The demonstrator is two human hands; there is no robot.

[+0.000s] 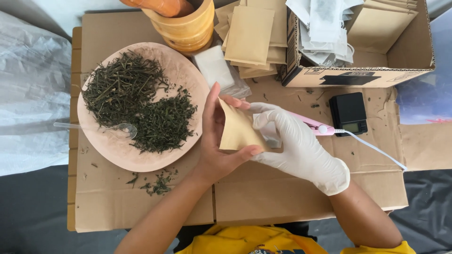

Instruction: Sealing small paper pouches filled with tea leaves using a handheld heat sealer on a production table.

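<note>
My bare left hand [217,141] holds a small tan paper pouch [237,131] upright between thumb and fingers, just right of the wooden plate. My right hand [296,146], in a white glove, touches the pouch's right side, and a white sachet [269,133] shows between its fingers and the pouch. Whether the right hand grips the sachet is hard to tell. A pink handheld sealer [314,125] with a white cord lies under the right hand.
A wooden plate [183,75] of dried green herbs holds a clear plastic spoon [106,128]. Behind stand a wooden mortar with pestle [184,21], stacked tan pouches [252,37], a carton of white sachets [351,47] and a small black scale [348,114]. Herb crumbs lie on the cardboard.
</note>
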